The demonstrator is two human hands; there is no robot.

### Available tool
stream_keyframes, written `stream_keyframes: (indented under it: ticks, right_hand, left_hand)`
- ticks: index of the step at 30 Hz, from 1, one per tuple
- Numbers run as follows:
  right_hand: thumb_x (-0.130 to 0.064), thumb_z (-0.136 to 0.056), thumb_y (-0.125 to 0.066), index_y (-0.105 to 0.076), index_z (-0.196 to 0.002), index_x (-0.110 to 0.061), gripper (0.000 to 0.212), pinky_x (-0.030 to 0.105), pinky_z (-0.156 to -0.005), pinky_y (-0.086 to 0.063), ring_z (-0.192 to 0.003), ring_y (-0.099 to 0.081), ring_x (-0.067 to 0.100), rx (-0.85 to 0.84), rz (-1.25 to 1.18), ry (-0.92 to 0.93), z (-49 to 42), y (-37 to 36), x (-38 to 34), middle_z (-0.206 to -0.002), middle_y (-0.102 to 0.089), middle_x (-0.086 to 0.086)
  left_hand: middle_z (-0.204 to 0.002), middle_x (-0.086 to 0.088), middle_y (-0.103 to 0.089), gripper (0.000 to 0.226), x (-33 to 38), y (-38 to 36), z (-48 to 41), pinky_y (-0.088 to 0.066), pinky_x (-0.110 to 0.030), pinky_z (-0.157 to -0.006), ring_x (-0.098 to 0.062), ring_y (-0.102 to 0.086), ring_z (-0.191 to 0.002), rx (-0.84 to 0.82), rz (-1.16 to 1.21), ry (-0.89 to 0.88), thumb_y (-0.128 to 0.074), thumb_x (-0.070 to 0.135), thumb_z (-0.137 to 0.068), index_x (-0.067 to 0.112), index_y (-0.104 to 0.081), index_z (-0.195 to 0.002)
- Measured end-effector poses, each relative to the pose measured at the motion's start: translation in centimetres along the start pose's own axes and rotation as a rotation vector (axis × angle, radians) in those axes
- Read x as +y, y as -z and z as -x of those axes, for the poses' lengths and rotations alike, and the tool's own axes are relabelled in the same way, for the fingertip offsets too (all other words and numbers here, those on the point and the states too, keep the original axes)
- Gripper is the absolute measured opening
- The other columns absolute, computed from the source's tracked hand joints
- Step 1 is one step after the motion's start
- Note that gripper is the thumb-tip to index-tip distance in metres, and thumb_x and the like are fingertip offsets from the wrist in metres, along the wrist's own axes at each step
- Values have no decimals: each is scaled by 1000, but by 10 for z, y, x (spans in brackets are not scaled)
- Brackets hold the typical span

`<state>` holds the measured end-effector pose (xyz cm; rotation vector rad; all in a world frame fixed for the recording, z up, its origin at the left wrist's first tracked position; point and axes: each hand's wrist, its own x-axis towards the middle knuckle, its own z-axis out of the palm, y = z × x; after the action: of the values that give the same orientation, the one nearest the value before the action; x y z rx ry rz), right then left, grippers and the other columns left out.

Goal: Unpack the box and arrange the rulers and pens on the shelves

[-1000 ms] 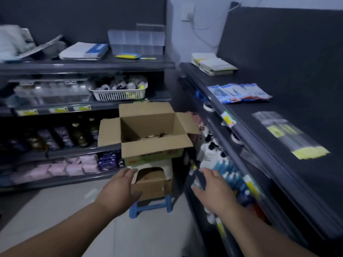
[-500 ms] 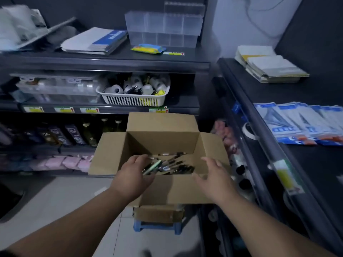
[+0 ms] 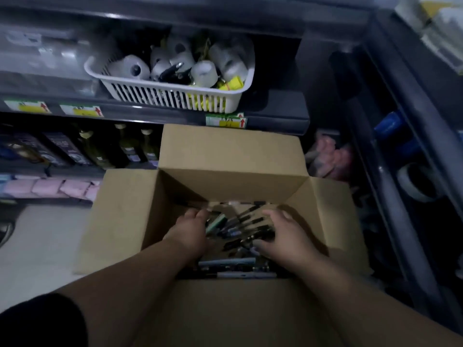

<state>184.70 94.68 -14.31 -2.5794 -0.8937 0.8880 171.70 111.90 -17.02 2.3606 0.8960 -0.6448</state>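
Observation:
An open cardboard box [image 3: 230, 159] stands in front of me, its flaps folded out. A loose pile of dark pens [image 3: 240, 230] lies on its bottom, with longer grey pieces [image 3: 233, 262] along the near wall. Both my hands are down inside the box. My left hand [image 3: 190, 230] curls its fingers over the left side of the pile. My right hand [image 3: 284, 237] cups the right side, with pens between its thumb and fingers. The fingertips are partly hidden among the pens.
A white slotted basket [image 3: 175, 96] of tape rolls sits on the shelf behind the box. Dark bottles [image 3: 125, 146] and pink packs [image 3: 50, 187] fill the lower left shelves. A second shelving unit with tape rolls [image 3: 416, 182] runs along the right.
I have leaned in over the box. Both hands went from its near edge down into the pile of pens and closed in on it from either side.

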Motion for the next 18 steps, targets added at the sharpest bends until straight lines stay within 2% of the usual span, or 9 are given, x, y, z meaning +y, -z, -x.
stream_keyframes:
  ticks: [3,5,9,12,15,18]
  right_hand:
    - [-43,-73,-79,-36,-141,-34,81,34,-100,-43,-125,-44,19,-105,59,0,-29,-12,3,-140,-40,-4]
    - [-43,-70,-79,-38,-137,-35,79,36,-100,-44,-124,-45,20,-153,82,31,-44,-19,5,-135,-42,-4]
    - [-39,-68,-80,-39,-137,-33,80,37,-100,-44,-125,-43,20,-208,98,86,-62,-29,12,-133,-42,-2]
    - [-36,-68,-82,-36,-143,-32,88,37,-105,-42,-128,-41,20,-229,123,111,-69,-34,16,-139,-38,-3]
    - [-42,-67,-83,-23,-149,-35,102,44,-114,-31,-141,-23,23,-287,237,159,-70,-37,17,-156,-16,-4]
    - [-52,-61,-84,10,-150,-42,130,53,-117,-11,-148,9,27,-403,433,188,-64,-42,19,-160,22,-6]
  left_hand:
    - [-148,-9,-24,106,3,-16,-16,-39,-42,-105,-30,-34,-133,-200,-146,37,-77,54,-66,22,-18,-148]
    - [-151,-9,-17,116,4,-25,-23,-38,-44,-105,-31,-28,-136,-257,-269,-12,-80,57,-60,23,-14,-148]
    - [-153,-11,-11,115,6,-36,-33,-41,-47,-100,-32,-25,-135,-220,-480,-171,-77,57,-63,25,-7,-148]
    - [-153,-10,-10,112,5,-40,-40,-41,-45,-96,-31,-28,-133,-161,-509,-211,-74,60,-65,25,-7,-147]
    - [-150,-6,-15,103,3,-37,-47,-42,-43,-96,-29,-31,-130,-90,-408,-187,-73,55,-67,25,-13,-144]
    - [-145,-8,-21,94,-2,-29,-55,-43,-40,-97,-27,-34,-128,19,-333,-146,-74,54,-68,21,-23,-140]
